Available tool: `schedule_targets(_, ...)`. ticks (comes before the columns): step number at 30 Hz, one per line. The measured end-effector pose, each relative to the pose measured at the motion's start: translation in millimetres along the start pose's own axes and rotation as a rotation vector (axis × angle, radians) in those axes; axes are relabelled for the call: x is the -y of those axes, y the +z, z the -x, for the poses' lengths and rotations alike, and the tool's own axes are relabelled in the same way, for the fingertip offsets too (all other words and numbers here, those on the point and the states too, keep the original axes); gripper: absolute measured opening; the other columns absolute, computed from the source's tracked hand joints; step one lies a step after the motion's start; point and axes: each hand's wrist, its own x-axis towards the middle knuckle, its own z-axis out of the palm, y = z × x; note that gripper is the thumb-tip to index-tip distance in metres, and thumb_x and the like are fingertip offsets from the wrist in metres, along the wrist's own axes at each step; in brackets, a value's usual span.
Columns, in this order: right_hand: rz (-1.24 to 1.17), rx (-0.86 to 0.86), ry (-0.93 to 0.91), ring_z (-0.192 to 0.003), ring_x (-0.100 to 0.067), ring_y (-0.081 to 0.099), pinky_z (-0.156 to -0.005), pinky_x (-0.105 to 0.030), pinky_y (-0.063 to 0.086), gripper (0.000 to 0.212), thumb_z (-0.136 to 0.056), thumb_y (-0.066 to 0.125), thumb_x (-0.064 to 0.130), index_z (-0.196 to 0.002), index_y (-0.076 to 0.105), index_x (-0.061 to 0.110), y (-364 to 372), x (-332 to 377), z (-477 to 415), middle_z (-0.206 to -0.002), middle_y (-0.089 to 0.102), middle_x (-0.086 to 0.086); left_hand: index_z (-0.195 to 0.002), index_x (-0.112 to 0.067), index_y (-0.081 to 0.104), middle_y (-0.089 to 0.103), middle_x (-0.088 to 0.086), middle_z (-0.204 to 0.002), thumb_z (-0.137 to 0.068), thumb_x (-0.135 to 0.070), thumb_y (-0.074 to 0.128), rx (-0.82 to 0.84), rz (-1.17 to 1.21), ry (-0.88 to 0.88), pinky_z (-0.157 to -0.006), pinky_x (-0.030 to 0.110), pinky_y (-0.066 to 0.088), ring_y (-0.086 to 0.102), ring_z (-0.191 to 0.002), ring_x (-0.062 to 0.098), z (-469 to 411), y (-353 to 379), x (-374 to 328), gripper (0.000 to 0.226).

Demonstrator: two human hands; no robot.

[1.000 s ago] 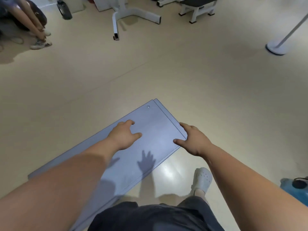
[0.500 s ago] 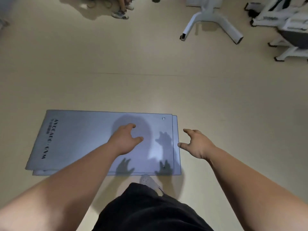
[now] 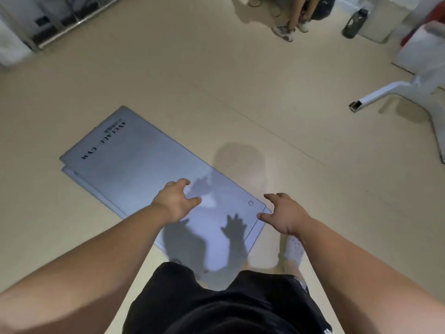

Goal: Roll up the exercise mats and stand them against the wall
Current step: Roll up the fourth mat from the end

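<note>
Blue mat (image 3: 134,165) flat on the floor (image 3: 216,80), unrolled, two layers showing at its edges, my left hand (image 3: 177,202) above its near end, fingers spread and curled, my right hand (image 3: 285,214) over its near corner, fingers apart, gripping nothing, eyelet (image 3: 251,203) between my hands.

Beige floor (image 3: 240,88), pale blue exercise mats (image 3: 134,169) stacked flat on it, white equipment leg (image 3: 385,92) at right, dark bottle (image 3: 355,24) standing far right

Two grey-blue mats (image 3: 134,169) lie flat, stacked slightly offset, unrolled, running diagonally from centre-left toward lower centre of the frame.
</note>
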Motion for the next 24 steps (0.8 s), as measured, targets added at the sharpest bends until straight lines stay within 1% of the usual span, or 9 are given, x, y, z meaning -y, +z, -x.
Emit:
schedule_targets(1, 0.049, 0.014, -0.039, -0.144, -0.032, 0.042, -0.115, -0.042, 0.040, 0.078, -0.096, 0.062, 0.054, -0.161, 0.030, 0.027, -8.4, -3.2, -21.4, -0.163, 0.031, -0.010, -0.153, -0.029, 0.033, 0.036, 0.007, -0.153, -0.093, -0.056, 0.061, -0.027, 0.022, -0.043, -0.093, 0.032, 0.042, 0.055, -0.110, 0.024, -8.1, 5.3, -2.5, 0.072)
schedule_targets(2, 0.101, 0.031, -0.085, -0.144, -0.033, 0.042, -0.115, -0.043, 0.040, 0.078, -0.096, 0.062, 0.055, -0.161, 0.030, 0.027, -18.2, -8.1, -48.4, -0.164, 0.030, -0.011, -0.153, -0.028, 0.033, 0.036, 0.007, -0.154, -0.093, -0.057, 0.060, -0.064, 0.052, -0.095, -0.094, 0.033, 0.043, 0.055, -0.111, 0.025, -17.5, 16.4, -6.1, 0.072)
schedule_targets(4, 0.196, 0.072, -0.172, -0.145, -0.034, 0.040, -0.115, -0.045, 0.040, 0.078, -0.096, 0.062, 0.055, -0.162, 0.029, 0.028, -36.0, -15.0, -96.8, -0.167, 0.024, -0.011, -0.154, -0.027, 0.033, 0.036, 0.010, -0.155, -0.093, -0.056, 0.061, -0.128, 0.114, -0.204, -0.099, 0.037, 0.043, 0.055, -0.123, 0.030, -28.2, 41.5, -13.5, 0.073)
schedule_targets(6, 0.299, 0.147, -0.263, -0.146, -0.033, 0.039, -0.115, -0.045, 0.039, 0.078, -0.097, 0.061, 0.054, -0.162, 0.027, 0.027, -48.7, -22.4, -136.1, -0.167, 0.022, -0.011, -0.154, -0.025, 0.033, 0.034, 0.011, -0.156, -0.094, -0.055, 0.061, -0.160, 0.197, -0.338, -0.102, 0.038, 0.043, 0.055, -0.126, 0.032, -28.1, 76.0, -24.5, 0.073)
schedule_targets(9, 0.436, 0.227, -0.374, -0.144, -0.034, 0.042, -0.115, -0.047, 0.040, 0.078, -0.098, 0.061, 0.055, -0.162, 0.027, 0.026, -52.1, -30.5, -165.5, -0.165, 0.028, -0.011, -0.154, -0.027, 0.032, 0.033, 0.008, -0.157, -0.094, -0.053, 0.061, -0.165, 0.317, -0.489, -0.103, 0.038, 0.044, 0.055, -0.126, 0.030, -12.2, 125.0, -38.8, 0.072)
schedule_targets(12, 0.505, 0.293, -0.444, -0.145, -0.034, 0.041, -0.116, -0.048, 0.038, 0.077, -0.099, 0.060, 0.054, -0.162, 0.027, 0.025, -33.1, -31.0, -187.3, -0.164, 0.029, -0.011, -0.154, -0.028, 0.032, 0.034, 0.006, -0.156, -0.093, -0.052, 0.061, -0.184, 0.402, -0.571, -0.106, 0.042, 0.045, 0.054, -0.127, 0.030, -5.9, 168.6, -37.6, 0.071)
schedule_targets(17, 0.577, 0.364, -0.519, -0.144, -0.030, 0.042, -0.117, -0.047, 0.038, 0.078, -0.099, 0.060, 0.053, -0.163, 0.025, 0.026, 59.7, -40.1, -234.5, -0.165, 0.028, -0.009, -0.153, -0.029, 0.032, 0.036, 0.005, -0.155, -0.092, -0.053, 0.061, -0.181, 0.502, -0.654, -0.104, 0.042, 0.046, 0.055, -0.124, 0.031, -37.9, 265.3, 4.6, 0.072)
schedule_targets(21, 0.674, 0.391, -0.511, -0.146, -0.035, 0.039, -0.114, -0.048, 0.042, 0.080, -0.098, 0.058, 0.056, -0.164, 0.021, 0.030, 160.6, -67.1, -292.3, -0.167, 0.023, -0.006, -0.153, -0.029, 0.030, 0.037, 0.005, -0.153, -0.092, -0.053, 0.060, -0.146, 0.544, -0.683, -0.099, 0.043, 0.049, 0.058, -0.119, 0.030, -94.1, 365.2, 51.1, 0.072)
schedule_targets(24, 0.702, 0.402, -0.530, -0.144, -0.032, 0.041, -0.113, -0.048, 0.042, 0.079, -0.097, 0.059, 0.056, -0.163, 0.024, 0.031, 236.4, -88.1, -340.4, -0.167, 0.024, -0.006, -0.153, -0.029, 0.029, 0.036, 0.004, -0.154, -0.092, -0.052, 0.060, -0.119, 0.549, -0.695, -0.098, 0.041, 0.049, 0.056, -0.122, 0.029, -141.7, 441.9, 84.8, 0.072)
